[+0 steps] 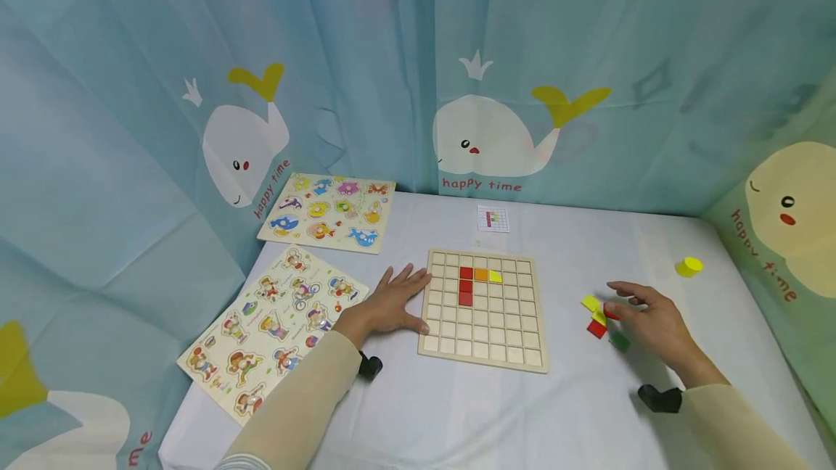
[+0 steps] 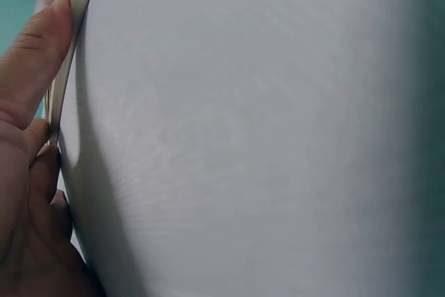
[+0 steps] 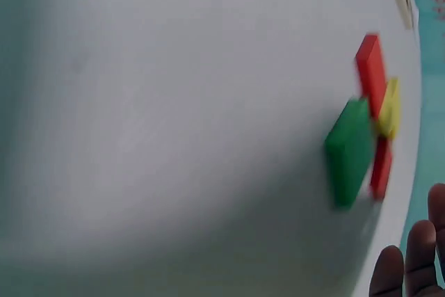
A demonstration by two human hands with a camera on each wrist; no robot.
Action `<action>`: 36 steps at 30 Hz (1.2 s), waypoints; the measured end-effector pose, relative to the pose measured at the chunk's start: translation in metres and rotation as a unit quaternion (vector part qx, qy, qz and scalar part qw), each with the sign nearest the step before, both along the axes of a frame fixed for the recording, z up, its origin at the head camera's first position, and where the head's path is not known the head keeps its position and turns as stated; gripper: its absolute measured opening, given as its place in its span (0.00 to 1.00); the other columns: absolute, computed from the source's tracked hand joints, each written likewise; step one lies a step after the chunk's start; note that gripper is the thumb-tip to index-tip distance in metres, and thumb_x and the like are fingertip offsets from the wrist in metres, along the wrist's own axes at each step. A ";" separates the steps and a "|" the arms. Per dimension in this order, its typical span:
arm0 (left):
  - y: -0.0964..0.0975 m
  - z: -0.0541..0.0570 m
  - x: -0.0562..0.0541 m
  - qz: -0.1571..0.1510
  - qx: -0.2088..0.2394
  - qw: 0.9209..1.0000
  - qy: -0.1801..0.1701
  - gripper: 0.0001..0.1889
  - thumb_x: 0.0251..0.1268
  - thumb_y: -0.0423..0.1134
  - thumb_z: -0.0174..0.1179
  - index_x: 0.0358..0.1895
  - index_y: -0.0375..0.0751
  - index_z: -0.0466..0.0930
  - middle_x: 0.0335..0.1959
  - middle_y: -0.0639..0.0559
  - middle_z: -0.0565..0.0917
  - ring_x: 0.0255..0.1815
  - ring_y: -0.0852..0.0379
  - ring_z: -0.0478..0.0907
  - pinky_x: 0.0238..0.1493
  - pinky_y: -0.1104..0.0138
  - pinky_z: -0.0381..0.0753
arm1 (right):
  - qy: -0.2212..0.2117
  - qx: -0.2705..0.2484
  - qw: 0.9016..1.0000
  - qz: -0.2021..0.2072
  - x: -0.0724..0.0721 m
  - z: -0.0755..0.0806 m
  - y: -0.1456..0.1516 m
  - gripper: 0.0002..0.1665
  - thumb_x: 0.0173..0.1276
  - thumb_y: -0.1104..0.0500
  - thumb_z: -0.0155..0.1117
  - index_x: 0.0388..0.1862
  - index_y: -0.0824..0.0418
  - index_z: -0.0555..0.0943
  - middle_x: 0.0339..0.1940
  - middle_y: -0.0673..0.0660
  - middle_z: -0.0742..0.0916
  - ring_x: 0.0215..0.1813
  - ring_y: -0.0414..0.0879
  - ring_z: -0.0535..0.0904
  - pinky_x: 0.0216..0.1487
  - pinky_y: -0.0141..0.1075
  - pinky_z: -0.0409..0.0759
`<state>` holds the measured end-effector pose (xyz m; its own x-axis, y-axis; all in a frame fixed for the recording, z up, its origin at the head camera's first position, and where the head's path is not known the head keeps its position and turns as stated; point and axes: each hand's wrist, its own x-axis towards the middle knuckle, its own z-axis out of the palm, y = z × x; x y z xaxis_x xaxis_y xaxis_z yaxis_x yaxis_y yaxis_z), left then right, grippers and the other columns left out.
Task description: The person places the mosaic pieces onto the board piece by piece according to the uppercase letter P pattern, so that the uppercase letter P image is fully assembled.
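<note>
My left hand [image 1: 390,304] lies at the left edge of a wooden grid board [image 1: 486,364], fingers spread and thumb resting on its rim; the left wrist view shows the thumb [image 2: 38,46] against that edge. Red squares [image 1: 466,286] form a short column on the board, with an orange square [image 1: 480,275] and a yellow square [image 1: 495,276] beside the top one. To the right, my right hand [image 1: 656,325] hovers with loosely bent fingers over loose tiles: yellow [image 1: 591,303], red [image 1: 596,328] and green [image 3: 350,151]. Another red tile [image 3: 381,168] is partly hidden by the hand in the head view.
A small card with a coloured grid pattern [image 1: 493,219] lies behind the board. Two picture puzzle boards, one with sea animals [image 1: 326,212] and one with children [image 1: 271,325], lie at the left. A yellow cylinder [image 1: 689,267] stands far right. Whale-printed curtains [image 1: 366,93] surround the table.
</note>
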<state>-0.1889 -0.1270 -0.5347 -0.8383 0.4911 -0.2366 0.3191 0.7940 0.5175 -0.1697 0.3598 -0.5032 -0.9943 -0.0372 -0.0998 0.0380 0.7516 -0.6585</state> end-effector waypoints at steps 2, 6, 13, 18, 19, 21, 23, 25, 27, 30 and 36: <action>0.000 0.001 -0.001 -0.001 -0.003 1.000 -0.005 0.60 0.57 0.65 0.74 0.87 0.53 0.49 0.89 0.57 0.49 0.90 0.53 0.34 0.88 0.52 0.25 | -0.023 -0.004 1.000 -0.003 0.000 -0.004 0.007 0.35 0.81 0.46 0.61 0.77 0.64 0.72 0.71 0.74 0.75 0.65 0.69 0.70 0.51 0.49 0.77; 0.001 0.001 -0.005 0.002 0.001 1.000 -0.012 0.59 0.57 0.64 0.75 0.87 0.55 0.49 0.89 0.59 0.49 0.90 0.55 0.33 0.88 0.53 0.23 | -0.050 -0.010 0.999 -0.003 0.000 -0.011 0.017 0.35 0.81 0.49 0.60 0.78 0.66 0.69 0.73 0.76 0.72 0.67 0.73 0.69 0.58 0.65 0.77; 0.000 -0.004 -0.008 0.012 0.024 1.000 -0.012 0.55 0.59 0.60 0.75 0.86 0.53 0.54 0.88 0.58 0.52 0.90 0.54 0.35 0.88 0.53 0.23 | -0.068 -0.010 0.998 0.004 -0.004 -0.020 0.027 0.38 0.79 0.49 0.64 0.79 0.67 0.68 0.74 0.77 0.70 0.67 0.73 0.67 0.63 0.70 0.73; -0.001 -0.005 -0.008 0.018 0.026 0.999 -0.013 0.55 0.59 0.60 0.75 0.86 0.54 0.54 0.88 0.58 0.52 0.90 0.54 0.36 0.88 0.53 0.24 | -0.087 0.000 0.996 -0.003 -0.008 -0.021 0.027 0.39 0.78 0.50 0.66 0.79 0.67 0.67 0.77 0.78 0.66 0.73 0.77 0.61 0.70 0.76 0.66; -0.001 -0.005 -0.008 0.019 0.026 0.999 -0.014 0.55 0.59 0.60 0.75 0.86 0.54 0.54 0.88 0.58 0.52 0.90 0.54 0.36 0.88 0.54 0.24 | -0.088 0.003 0.996 -0.004 -0.009 -0.021 0.026 0.39 0.77 0.51 0.66 0.79 0.67 0.68 0.77 0.79 0.66 0.74 0.78 0.60 0.70 0.76 0.65; -0.001 -0.004 -0.007 0.021 0.023 0.999 -0.016 0.56 0.59 0.61 0.75 0.87 0.55 0.53 0.88 0.59 0.52 0.90 0.55 0.35 0.88 0.54 0.23 | -0.084 0.011 0.996 -0.003 -0.010 -0.021 0.025 0.37 0.78 0.53 0.66 0.78 0.68 0.69 0.76 0.79 0.66 0.74 0.79 0.60 0.71 0.76 0.64; -0.001 -0.003 -0.007 0.022 0.024 0.999 -0.017 0.56 0.58 0.61 0.76 0.87 0.55 0.53 0.88 0.59 0.51 0.90 0.55 0.35 0.88 0.55 0.23 | -0.076 0.019 0.997 -0.003 -0.010 -0.021 0.023 0.33 0.78 0.55 0.64 0.76 0.69 0.71 0.74 0.79 0.68 0.72 0.78 0.62 0.70 0.76 0.66; 0.000 -0.002 -0.007 0.021 0.023 0.999 -0.016 0.56 0.59 0.61 0.75 0.87 0.55 0.53 0.88 0.59 0.51 0.90 0.55 0.35 0.88 0.55 0.23 | -0.063 0.029 0.998 -0.006 -0.010 -0.021 0.022 0.30 0.79 0.56 0.63 0.73 0.70 0.74 0.71 0.79 0.70 0.68 0.76 0.66 0.67 0.74 0.70; 0.000 -0.002 -0.007 0.021 0.025 0.999 -0.014 0.56 0.59 0.61 0.75 0.87 0.55 0.53 0.88 0.59 0.51 0.90 0.55 0.35 0.88 0.54 0.23 | -0.048 0.038 0.998 -0.016 -0.011 -0.022 0.020 0.27 0.79 0.57 0.63 0.71 0.70 0.76 0.67 0.78 0.73 0.63 0.73 0.69 0.62 0.70 0.74; 0.001 -0.001 -0.007 0.021 0.025 0.999 -0.016 0.56 0.59 0.60 0.75 0.87 0.56 0.53 0.88 0.59 0.51 0.90 0.55 0.35 0.88 0.55 0.23 | -0.033 0.048 0.998 -0.040 -0.012 -0.024 0.018 0.25 0.79 0.58 0.63 0.69 0.70 0.77 0.64 0.76 0.75 0.58 0.69 0.71 0.56 0.65 0.77; 0.001 0.001 -0.005 0.023 0.021 0.999 -0.018 0.55 0.59 0.59 0.75 0.87 0.57 0.53 0.88 0.61 0.51 0.90 0.56 0.35 0.88 0.55 0.23 | -0.033 0.044 0.995 -0.079 -0.014 -0.028 0.016 0.28 0.77 0.59 0.65 0.72 0.68 0.76 0.65 0.75 0.75 0.59 0.69 0.70 0.57 0.65 0.77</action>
<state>-0.1938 -0.1258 -0.5339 -0.8519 0.4619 -0.2467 0.2634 0.7851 0.5605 -0.1832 0.3755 -0.5317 -0.9780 0.1317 -0.1617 0.2023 0.7870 -0.5828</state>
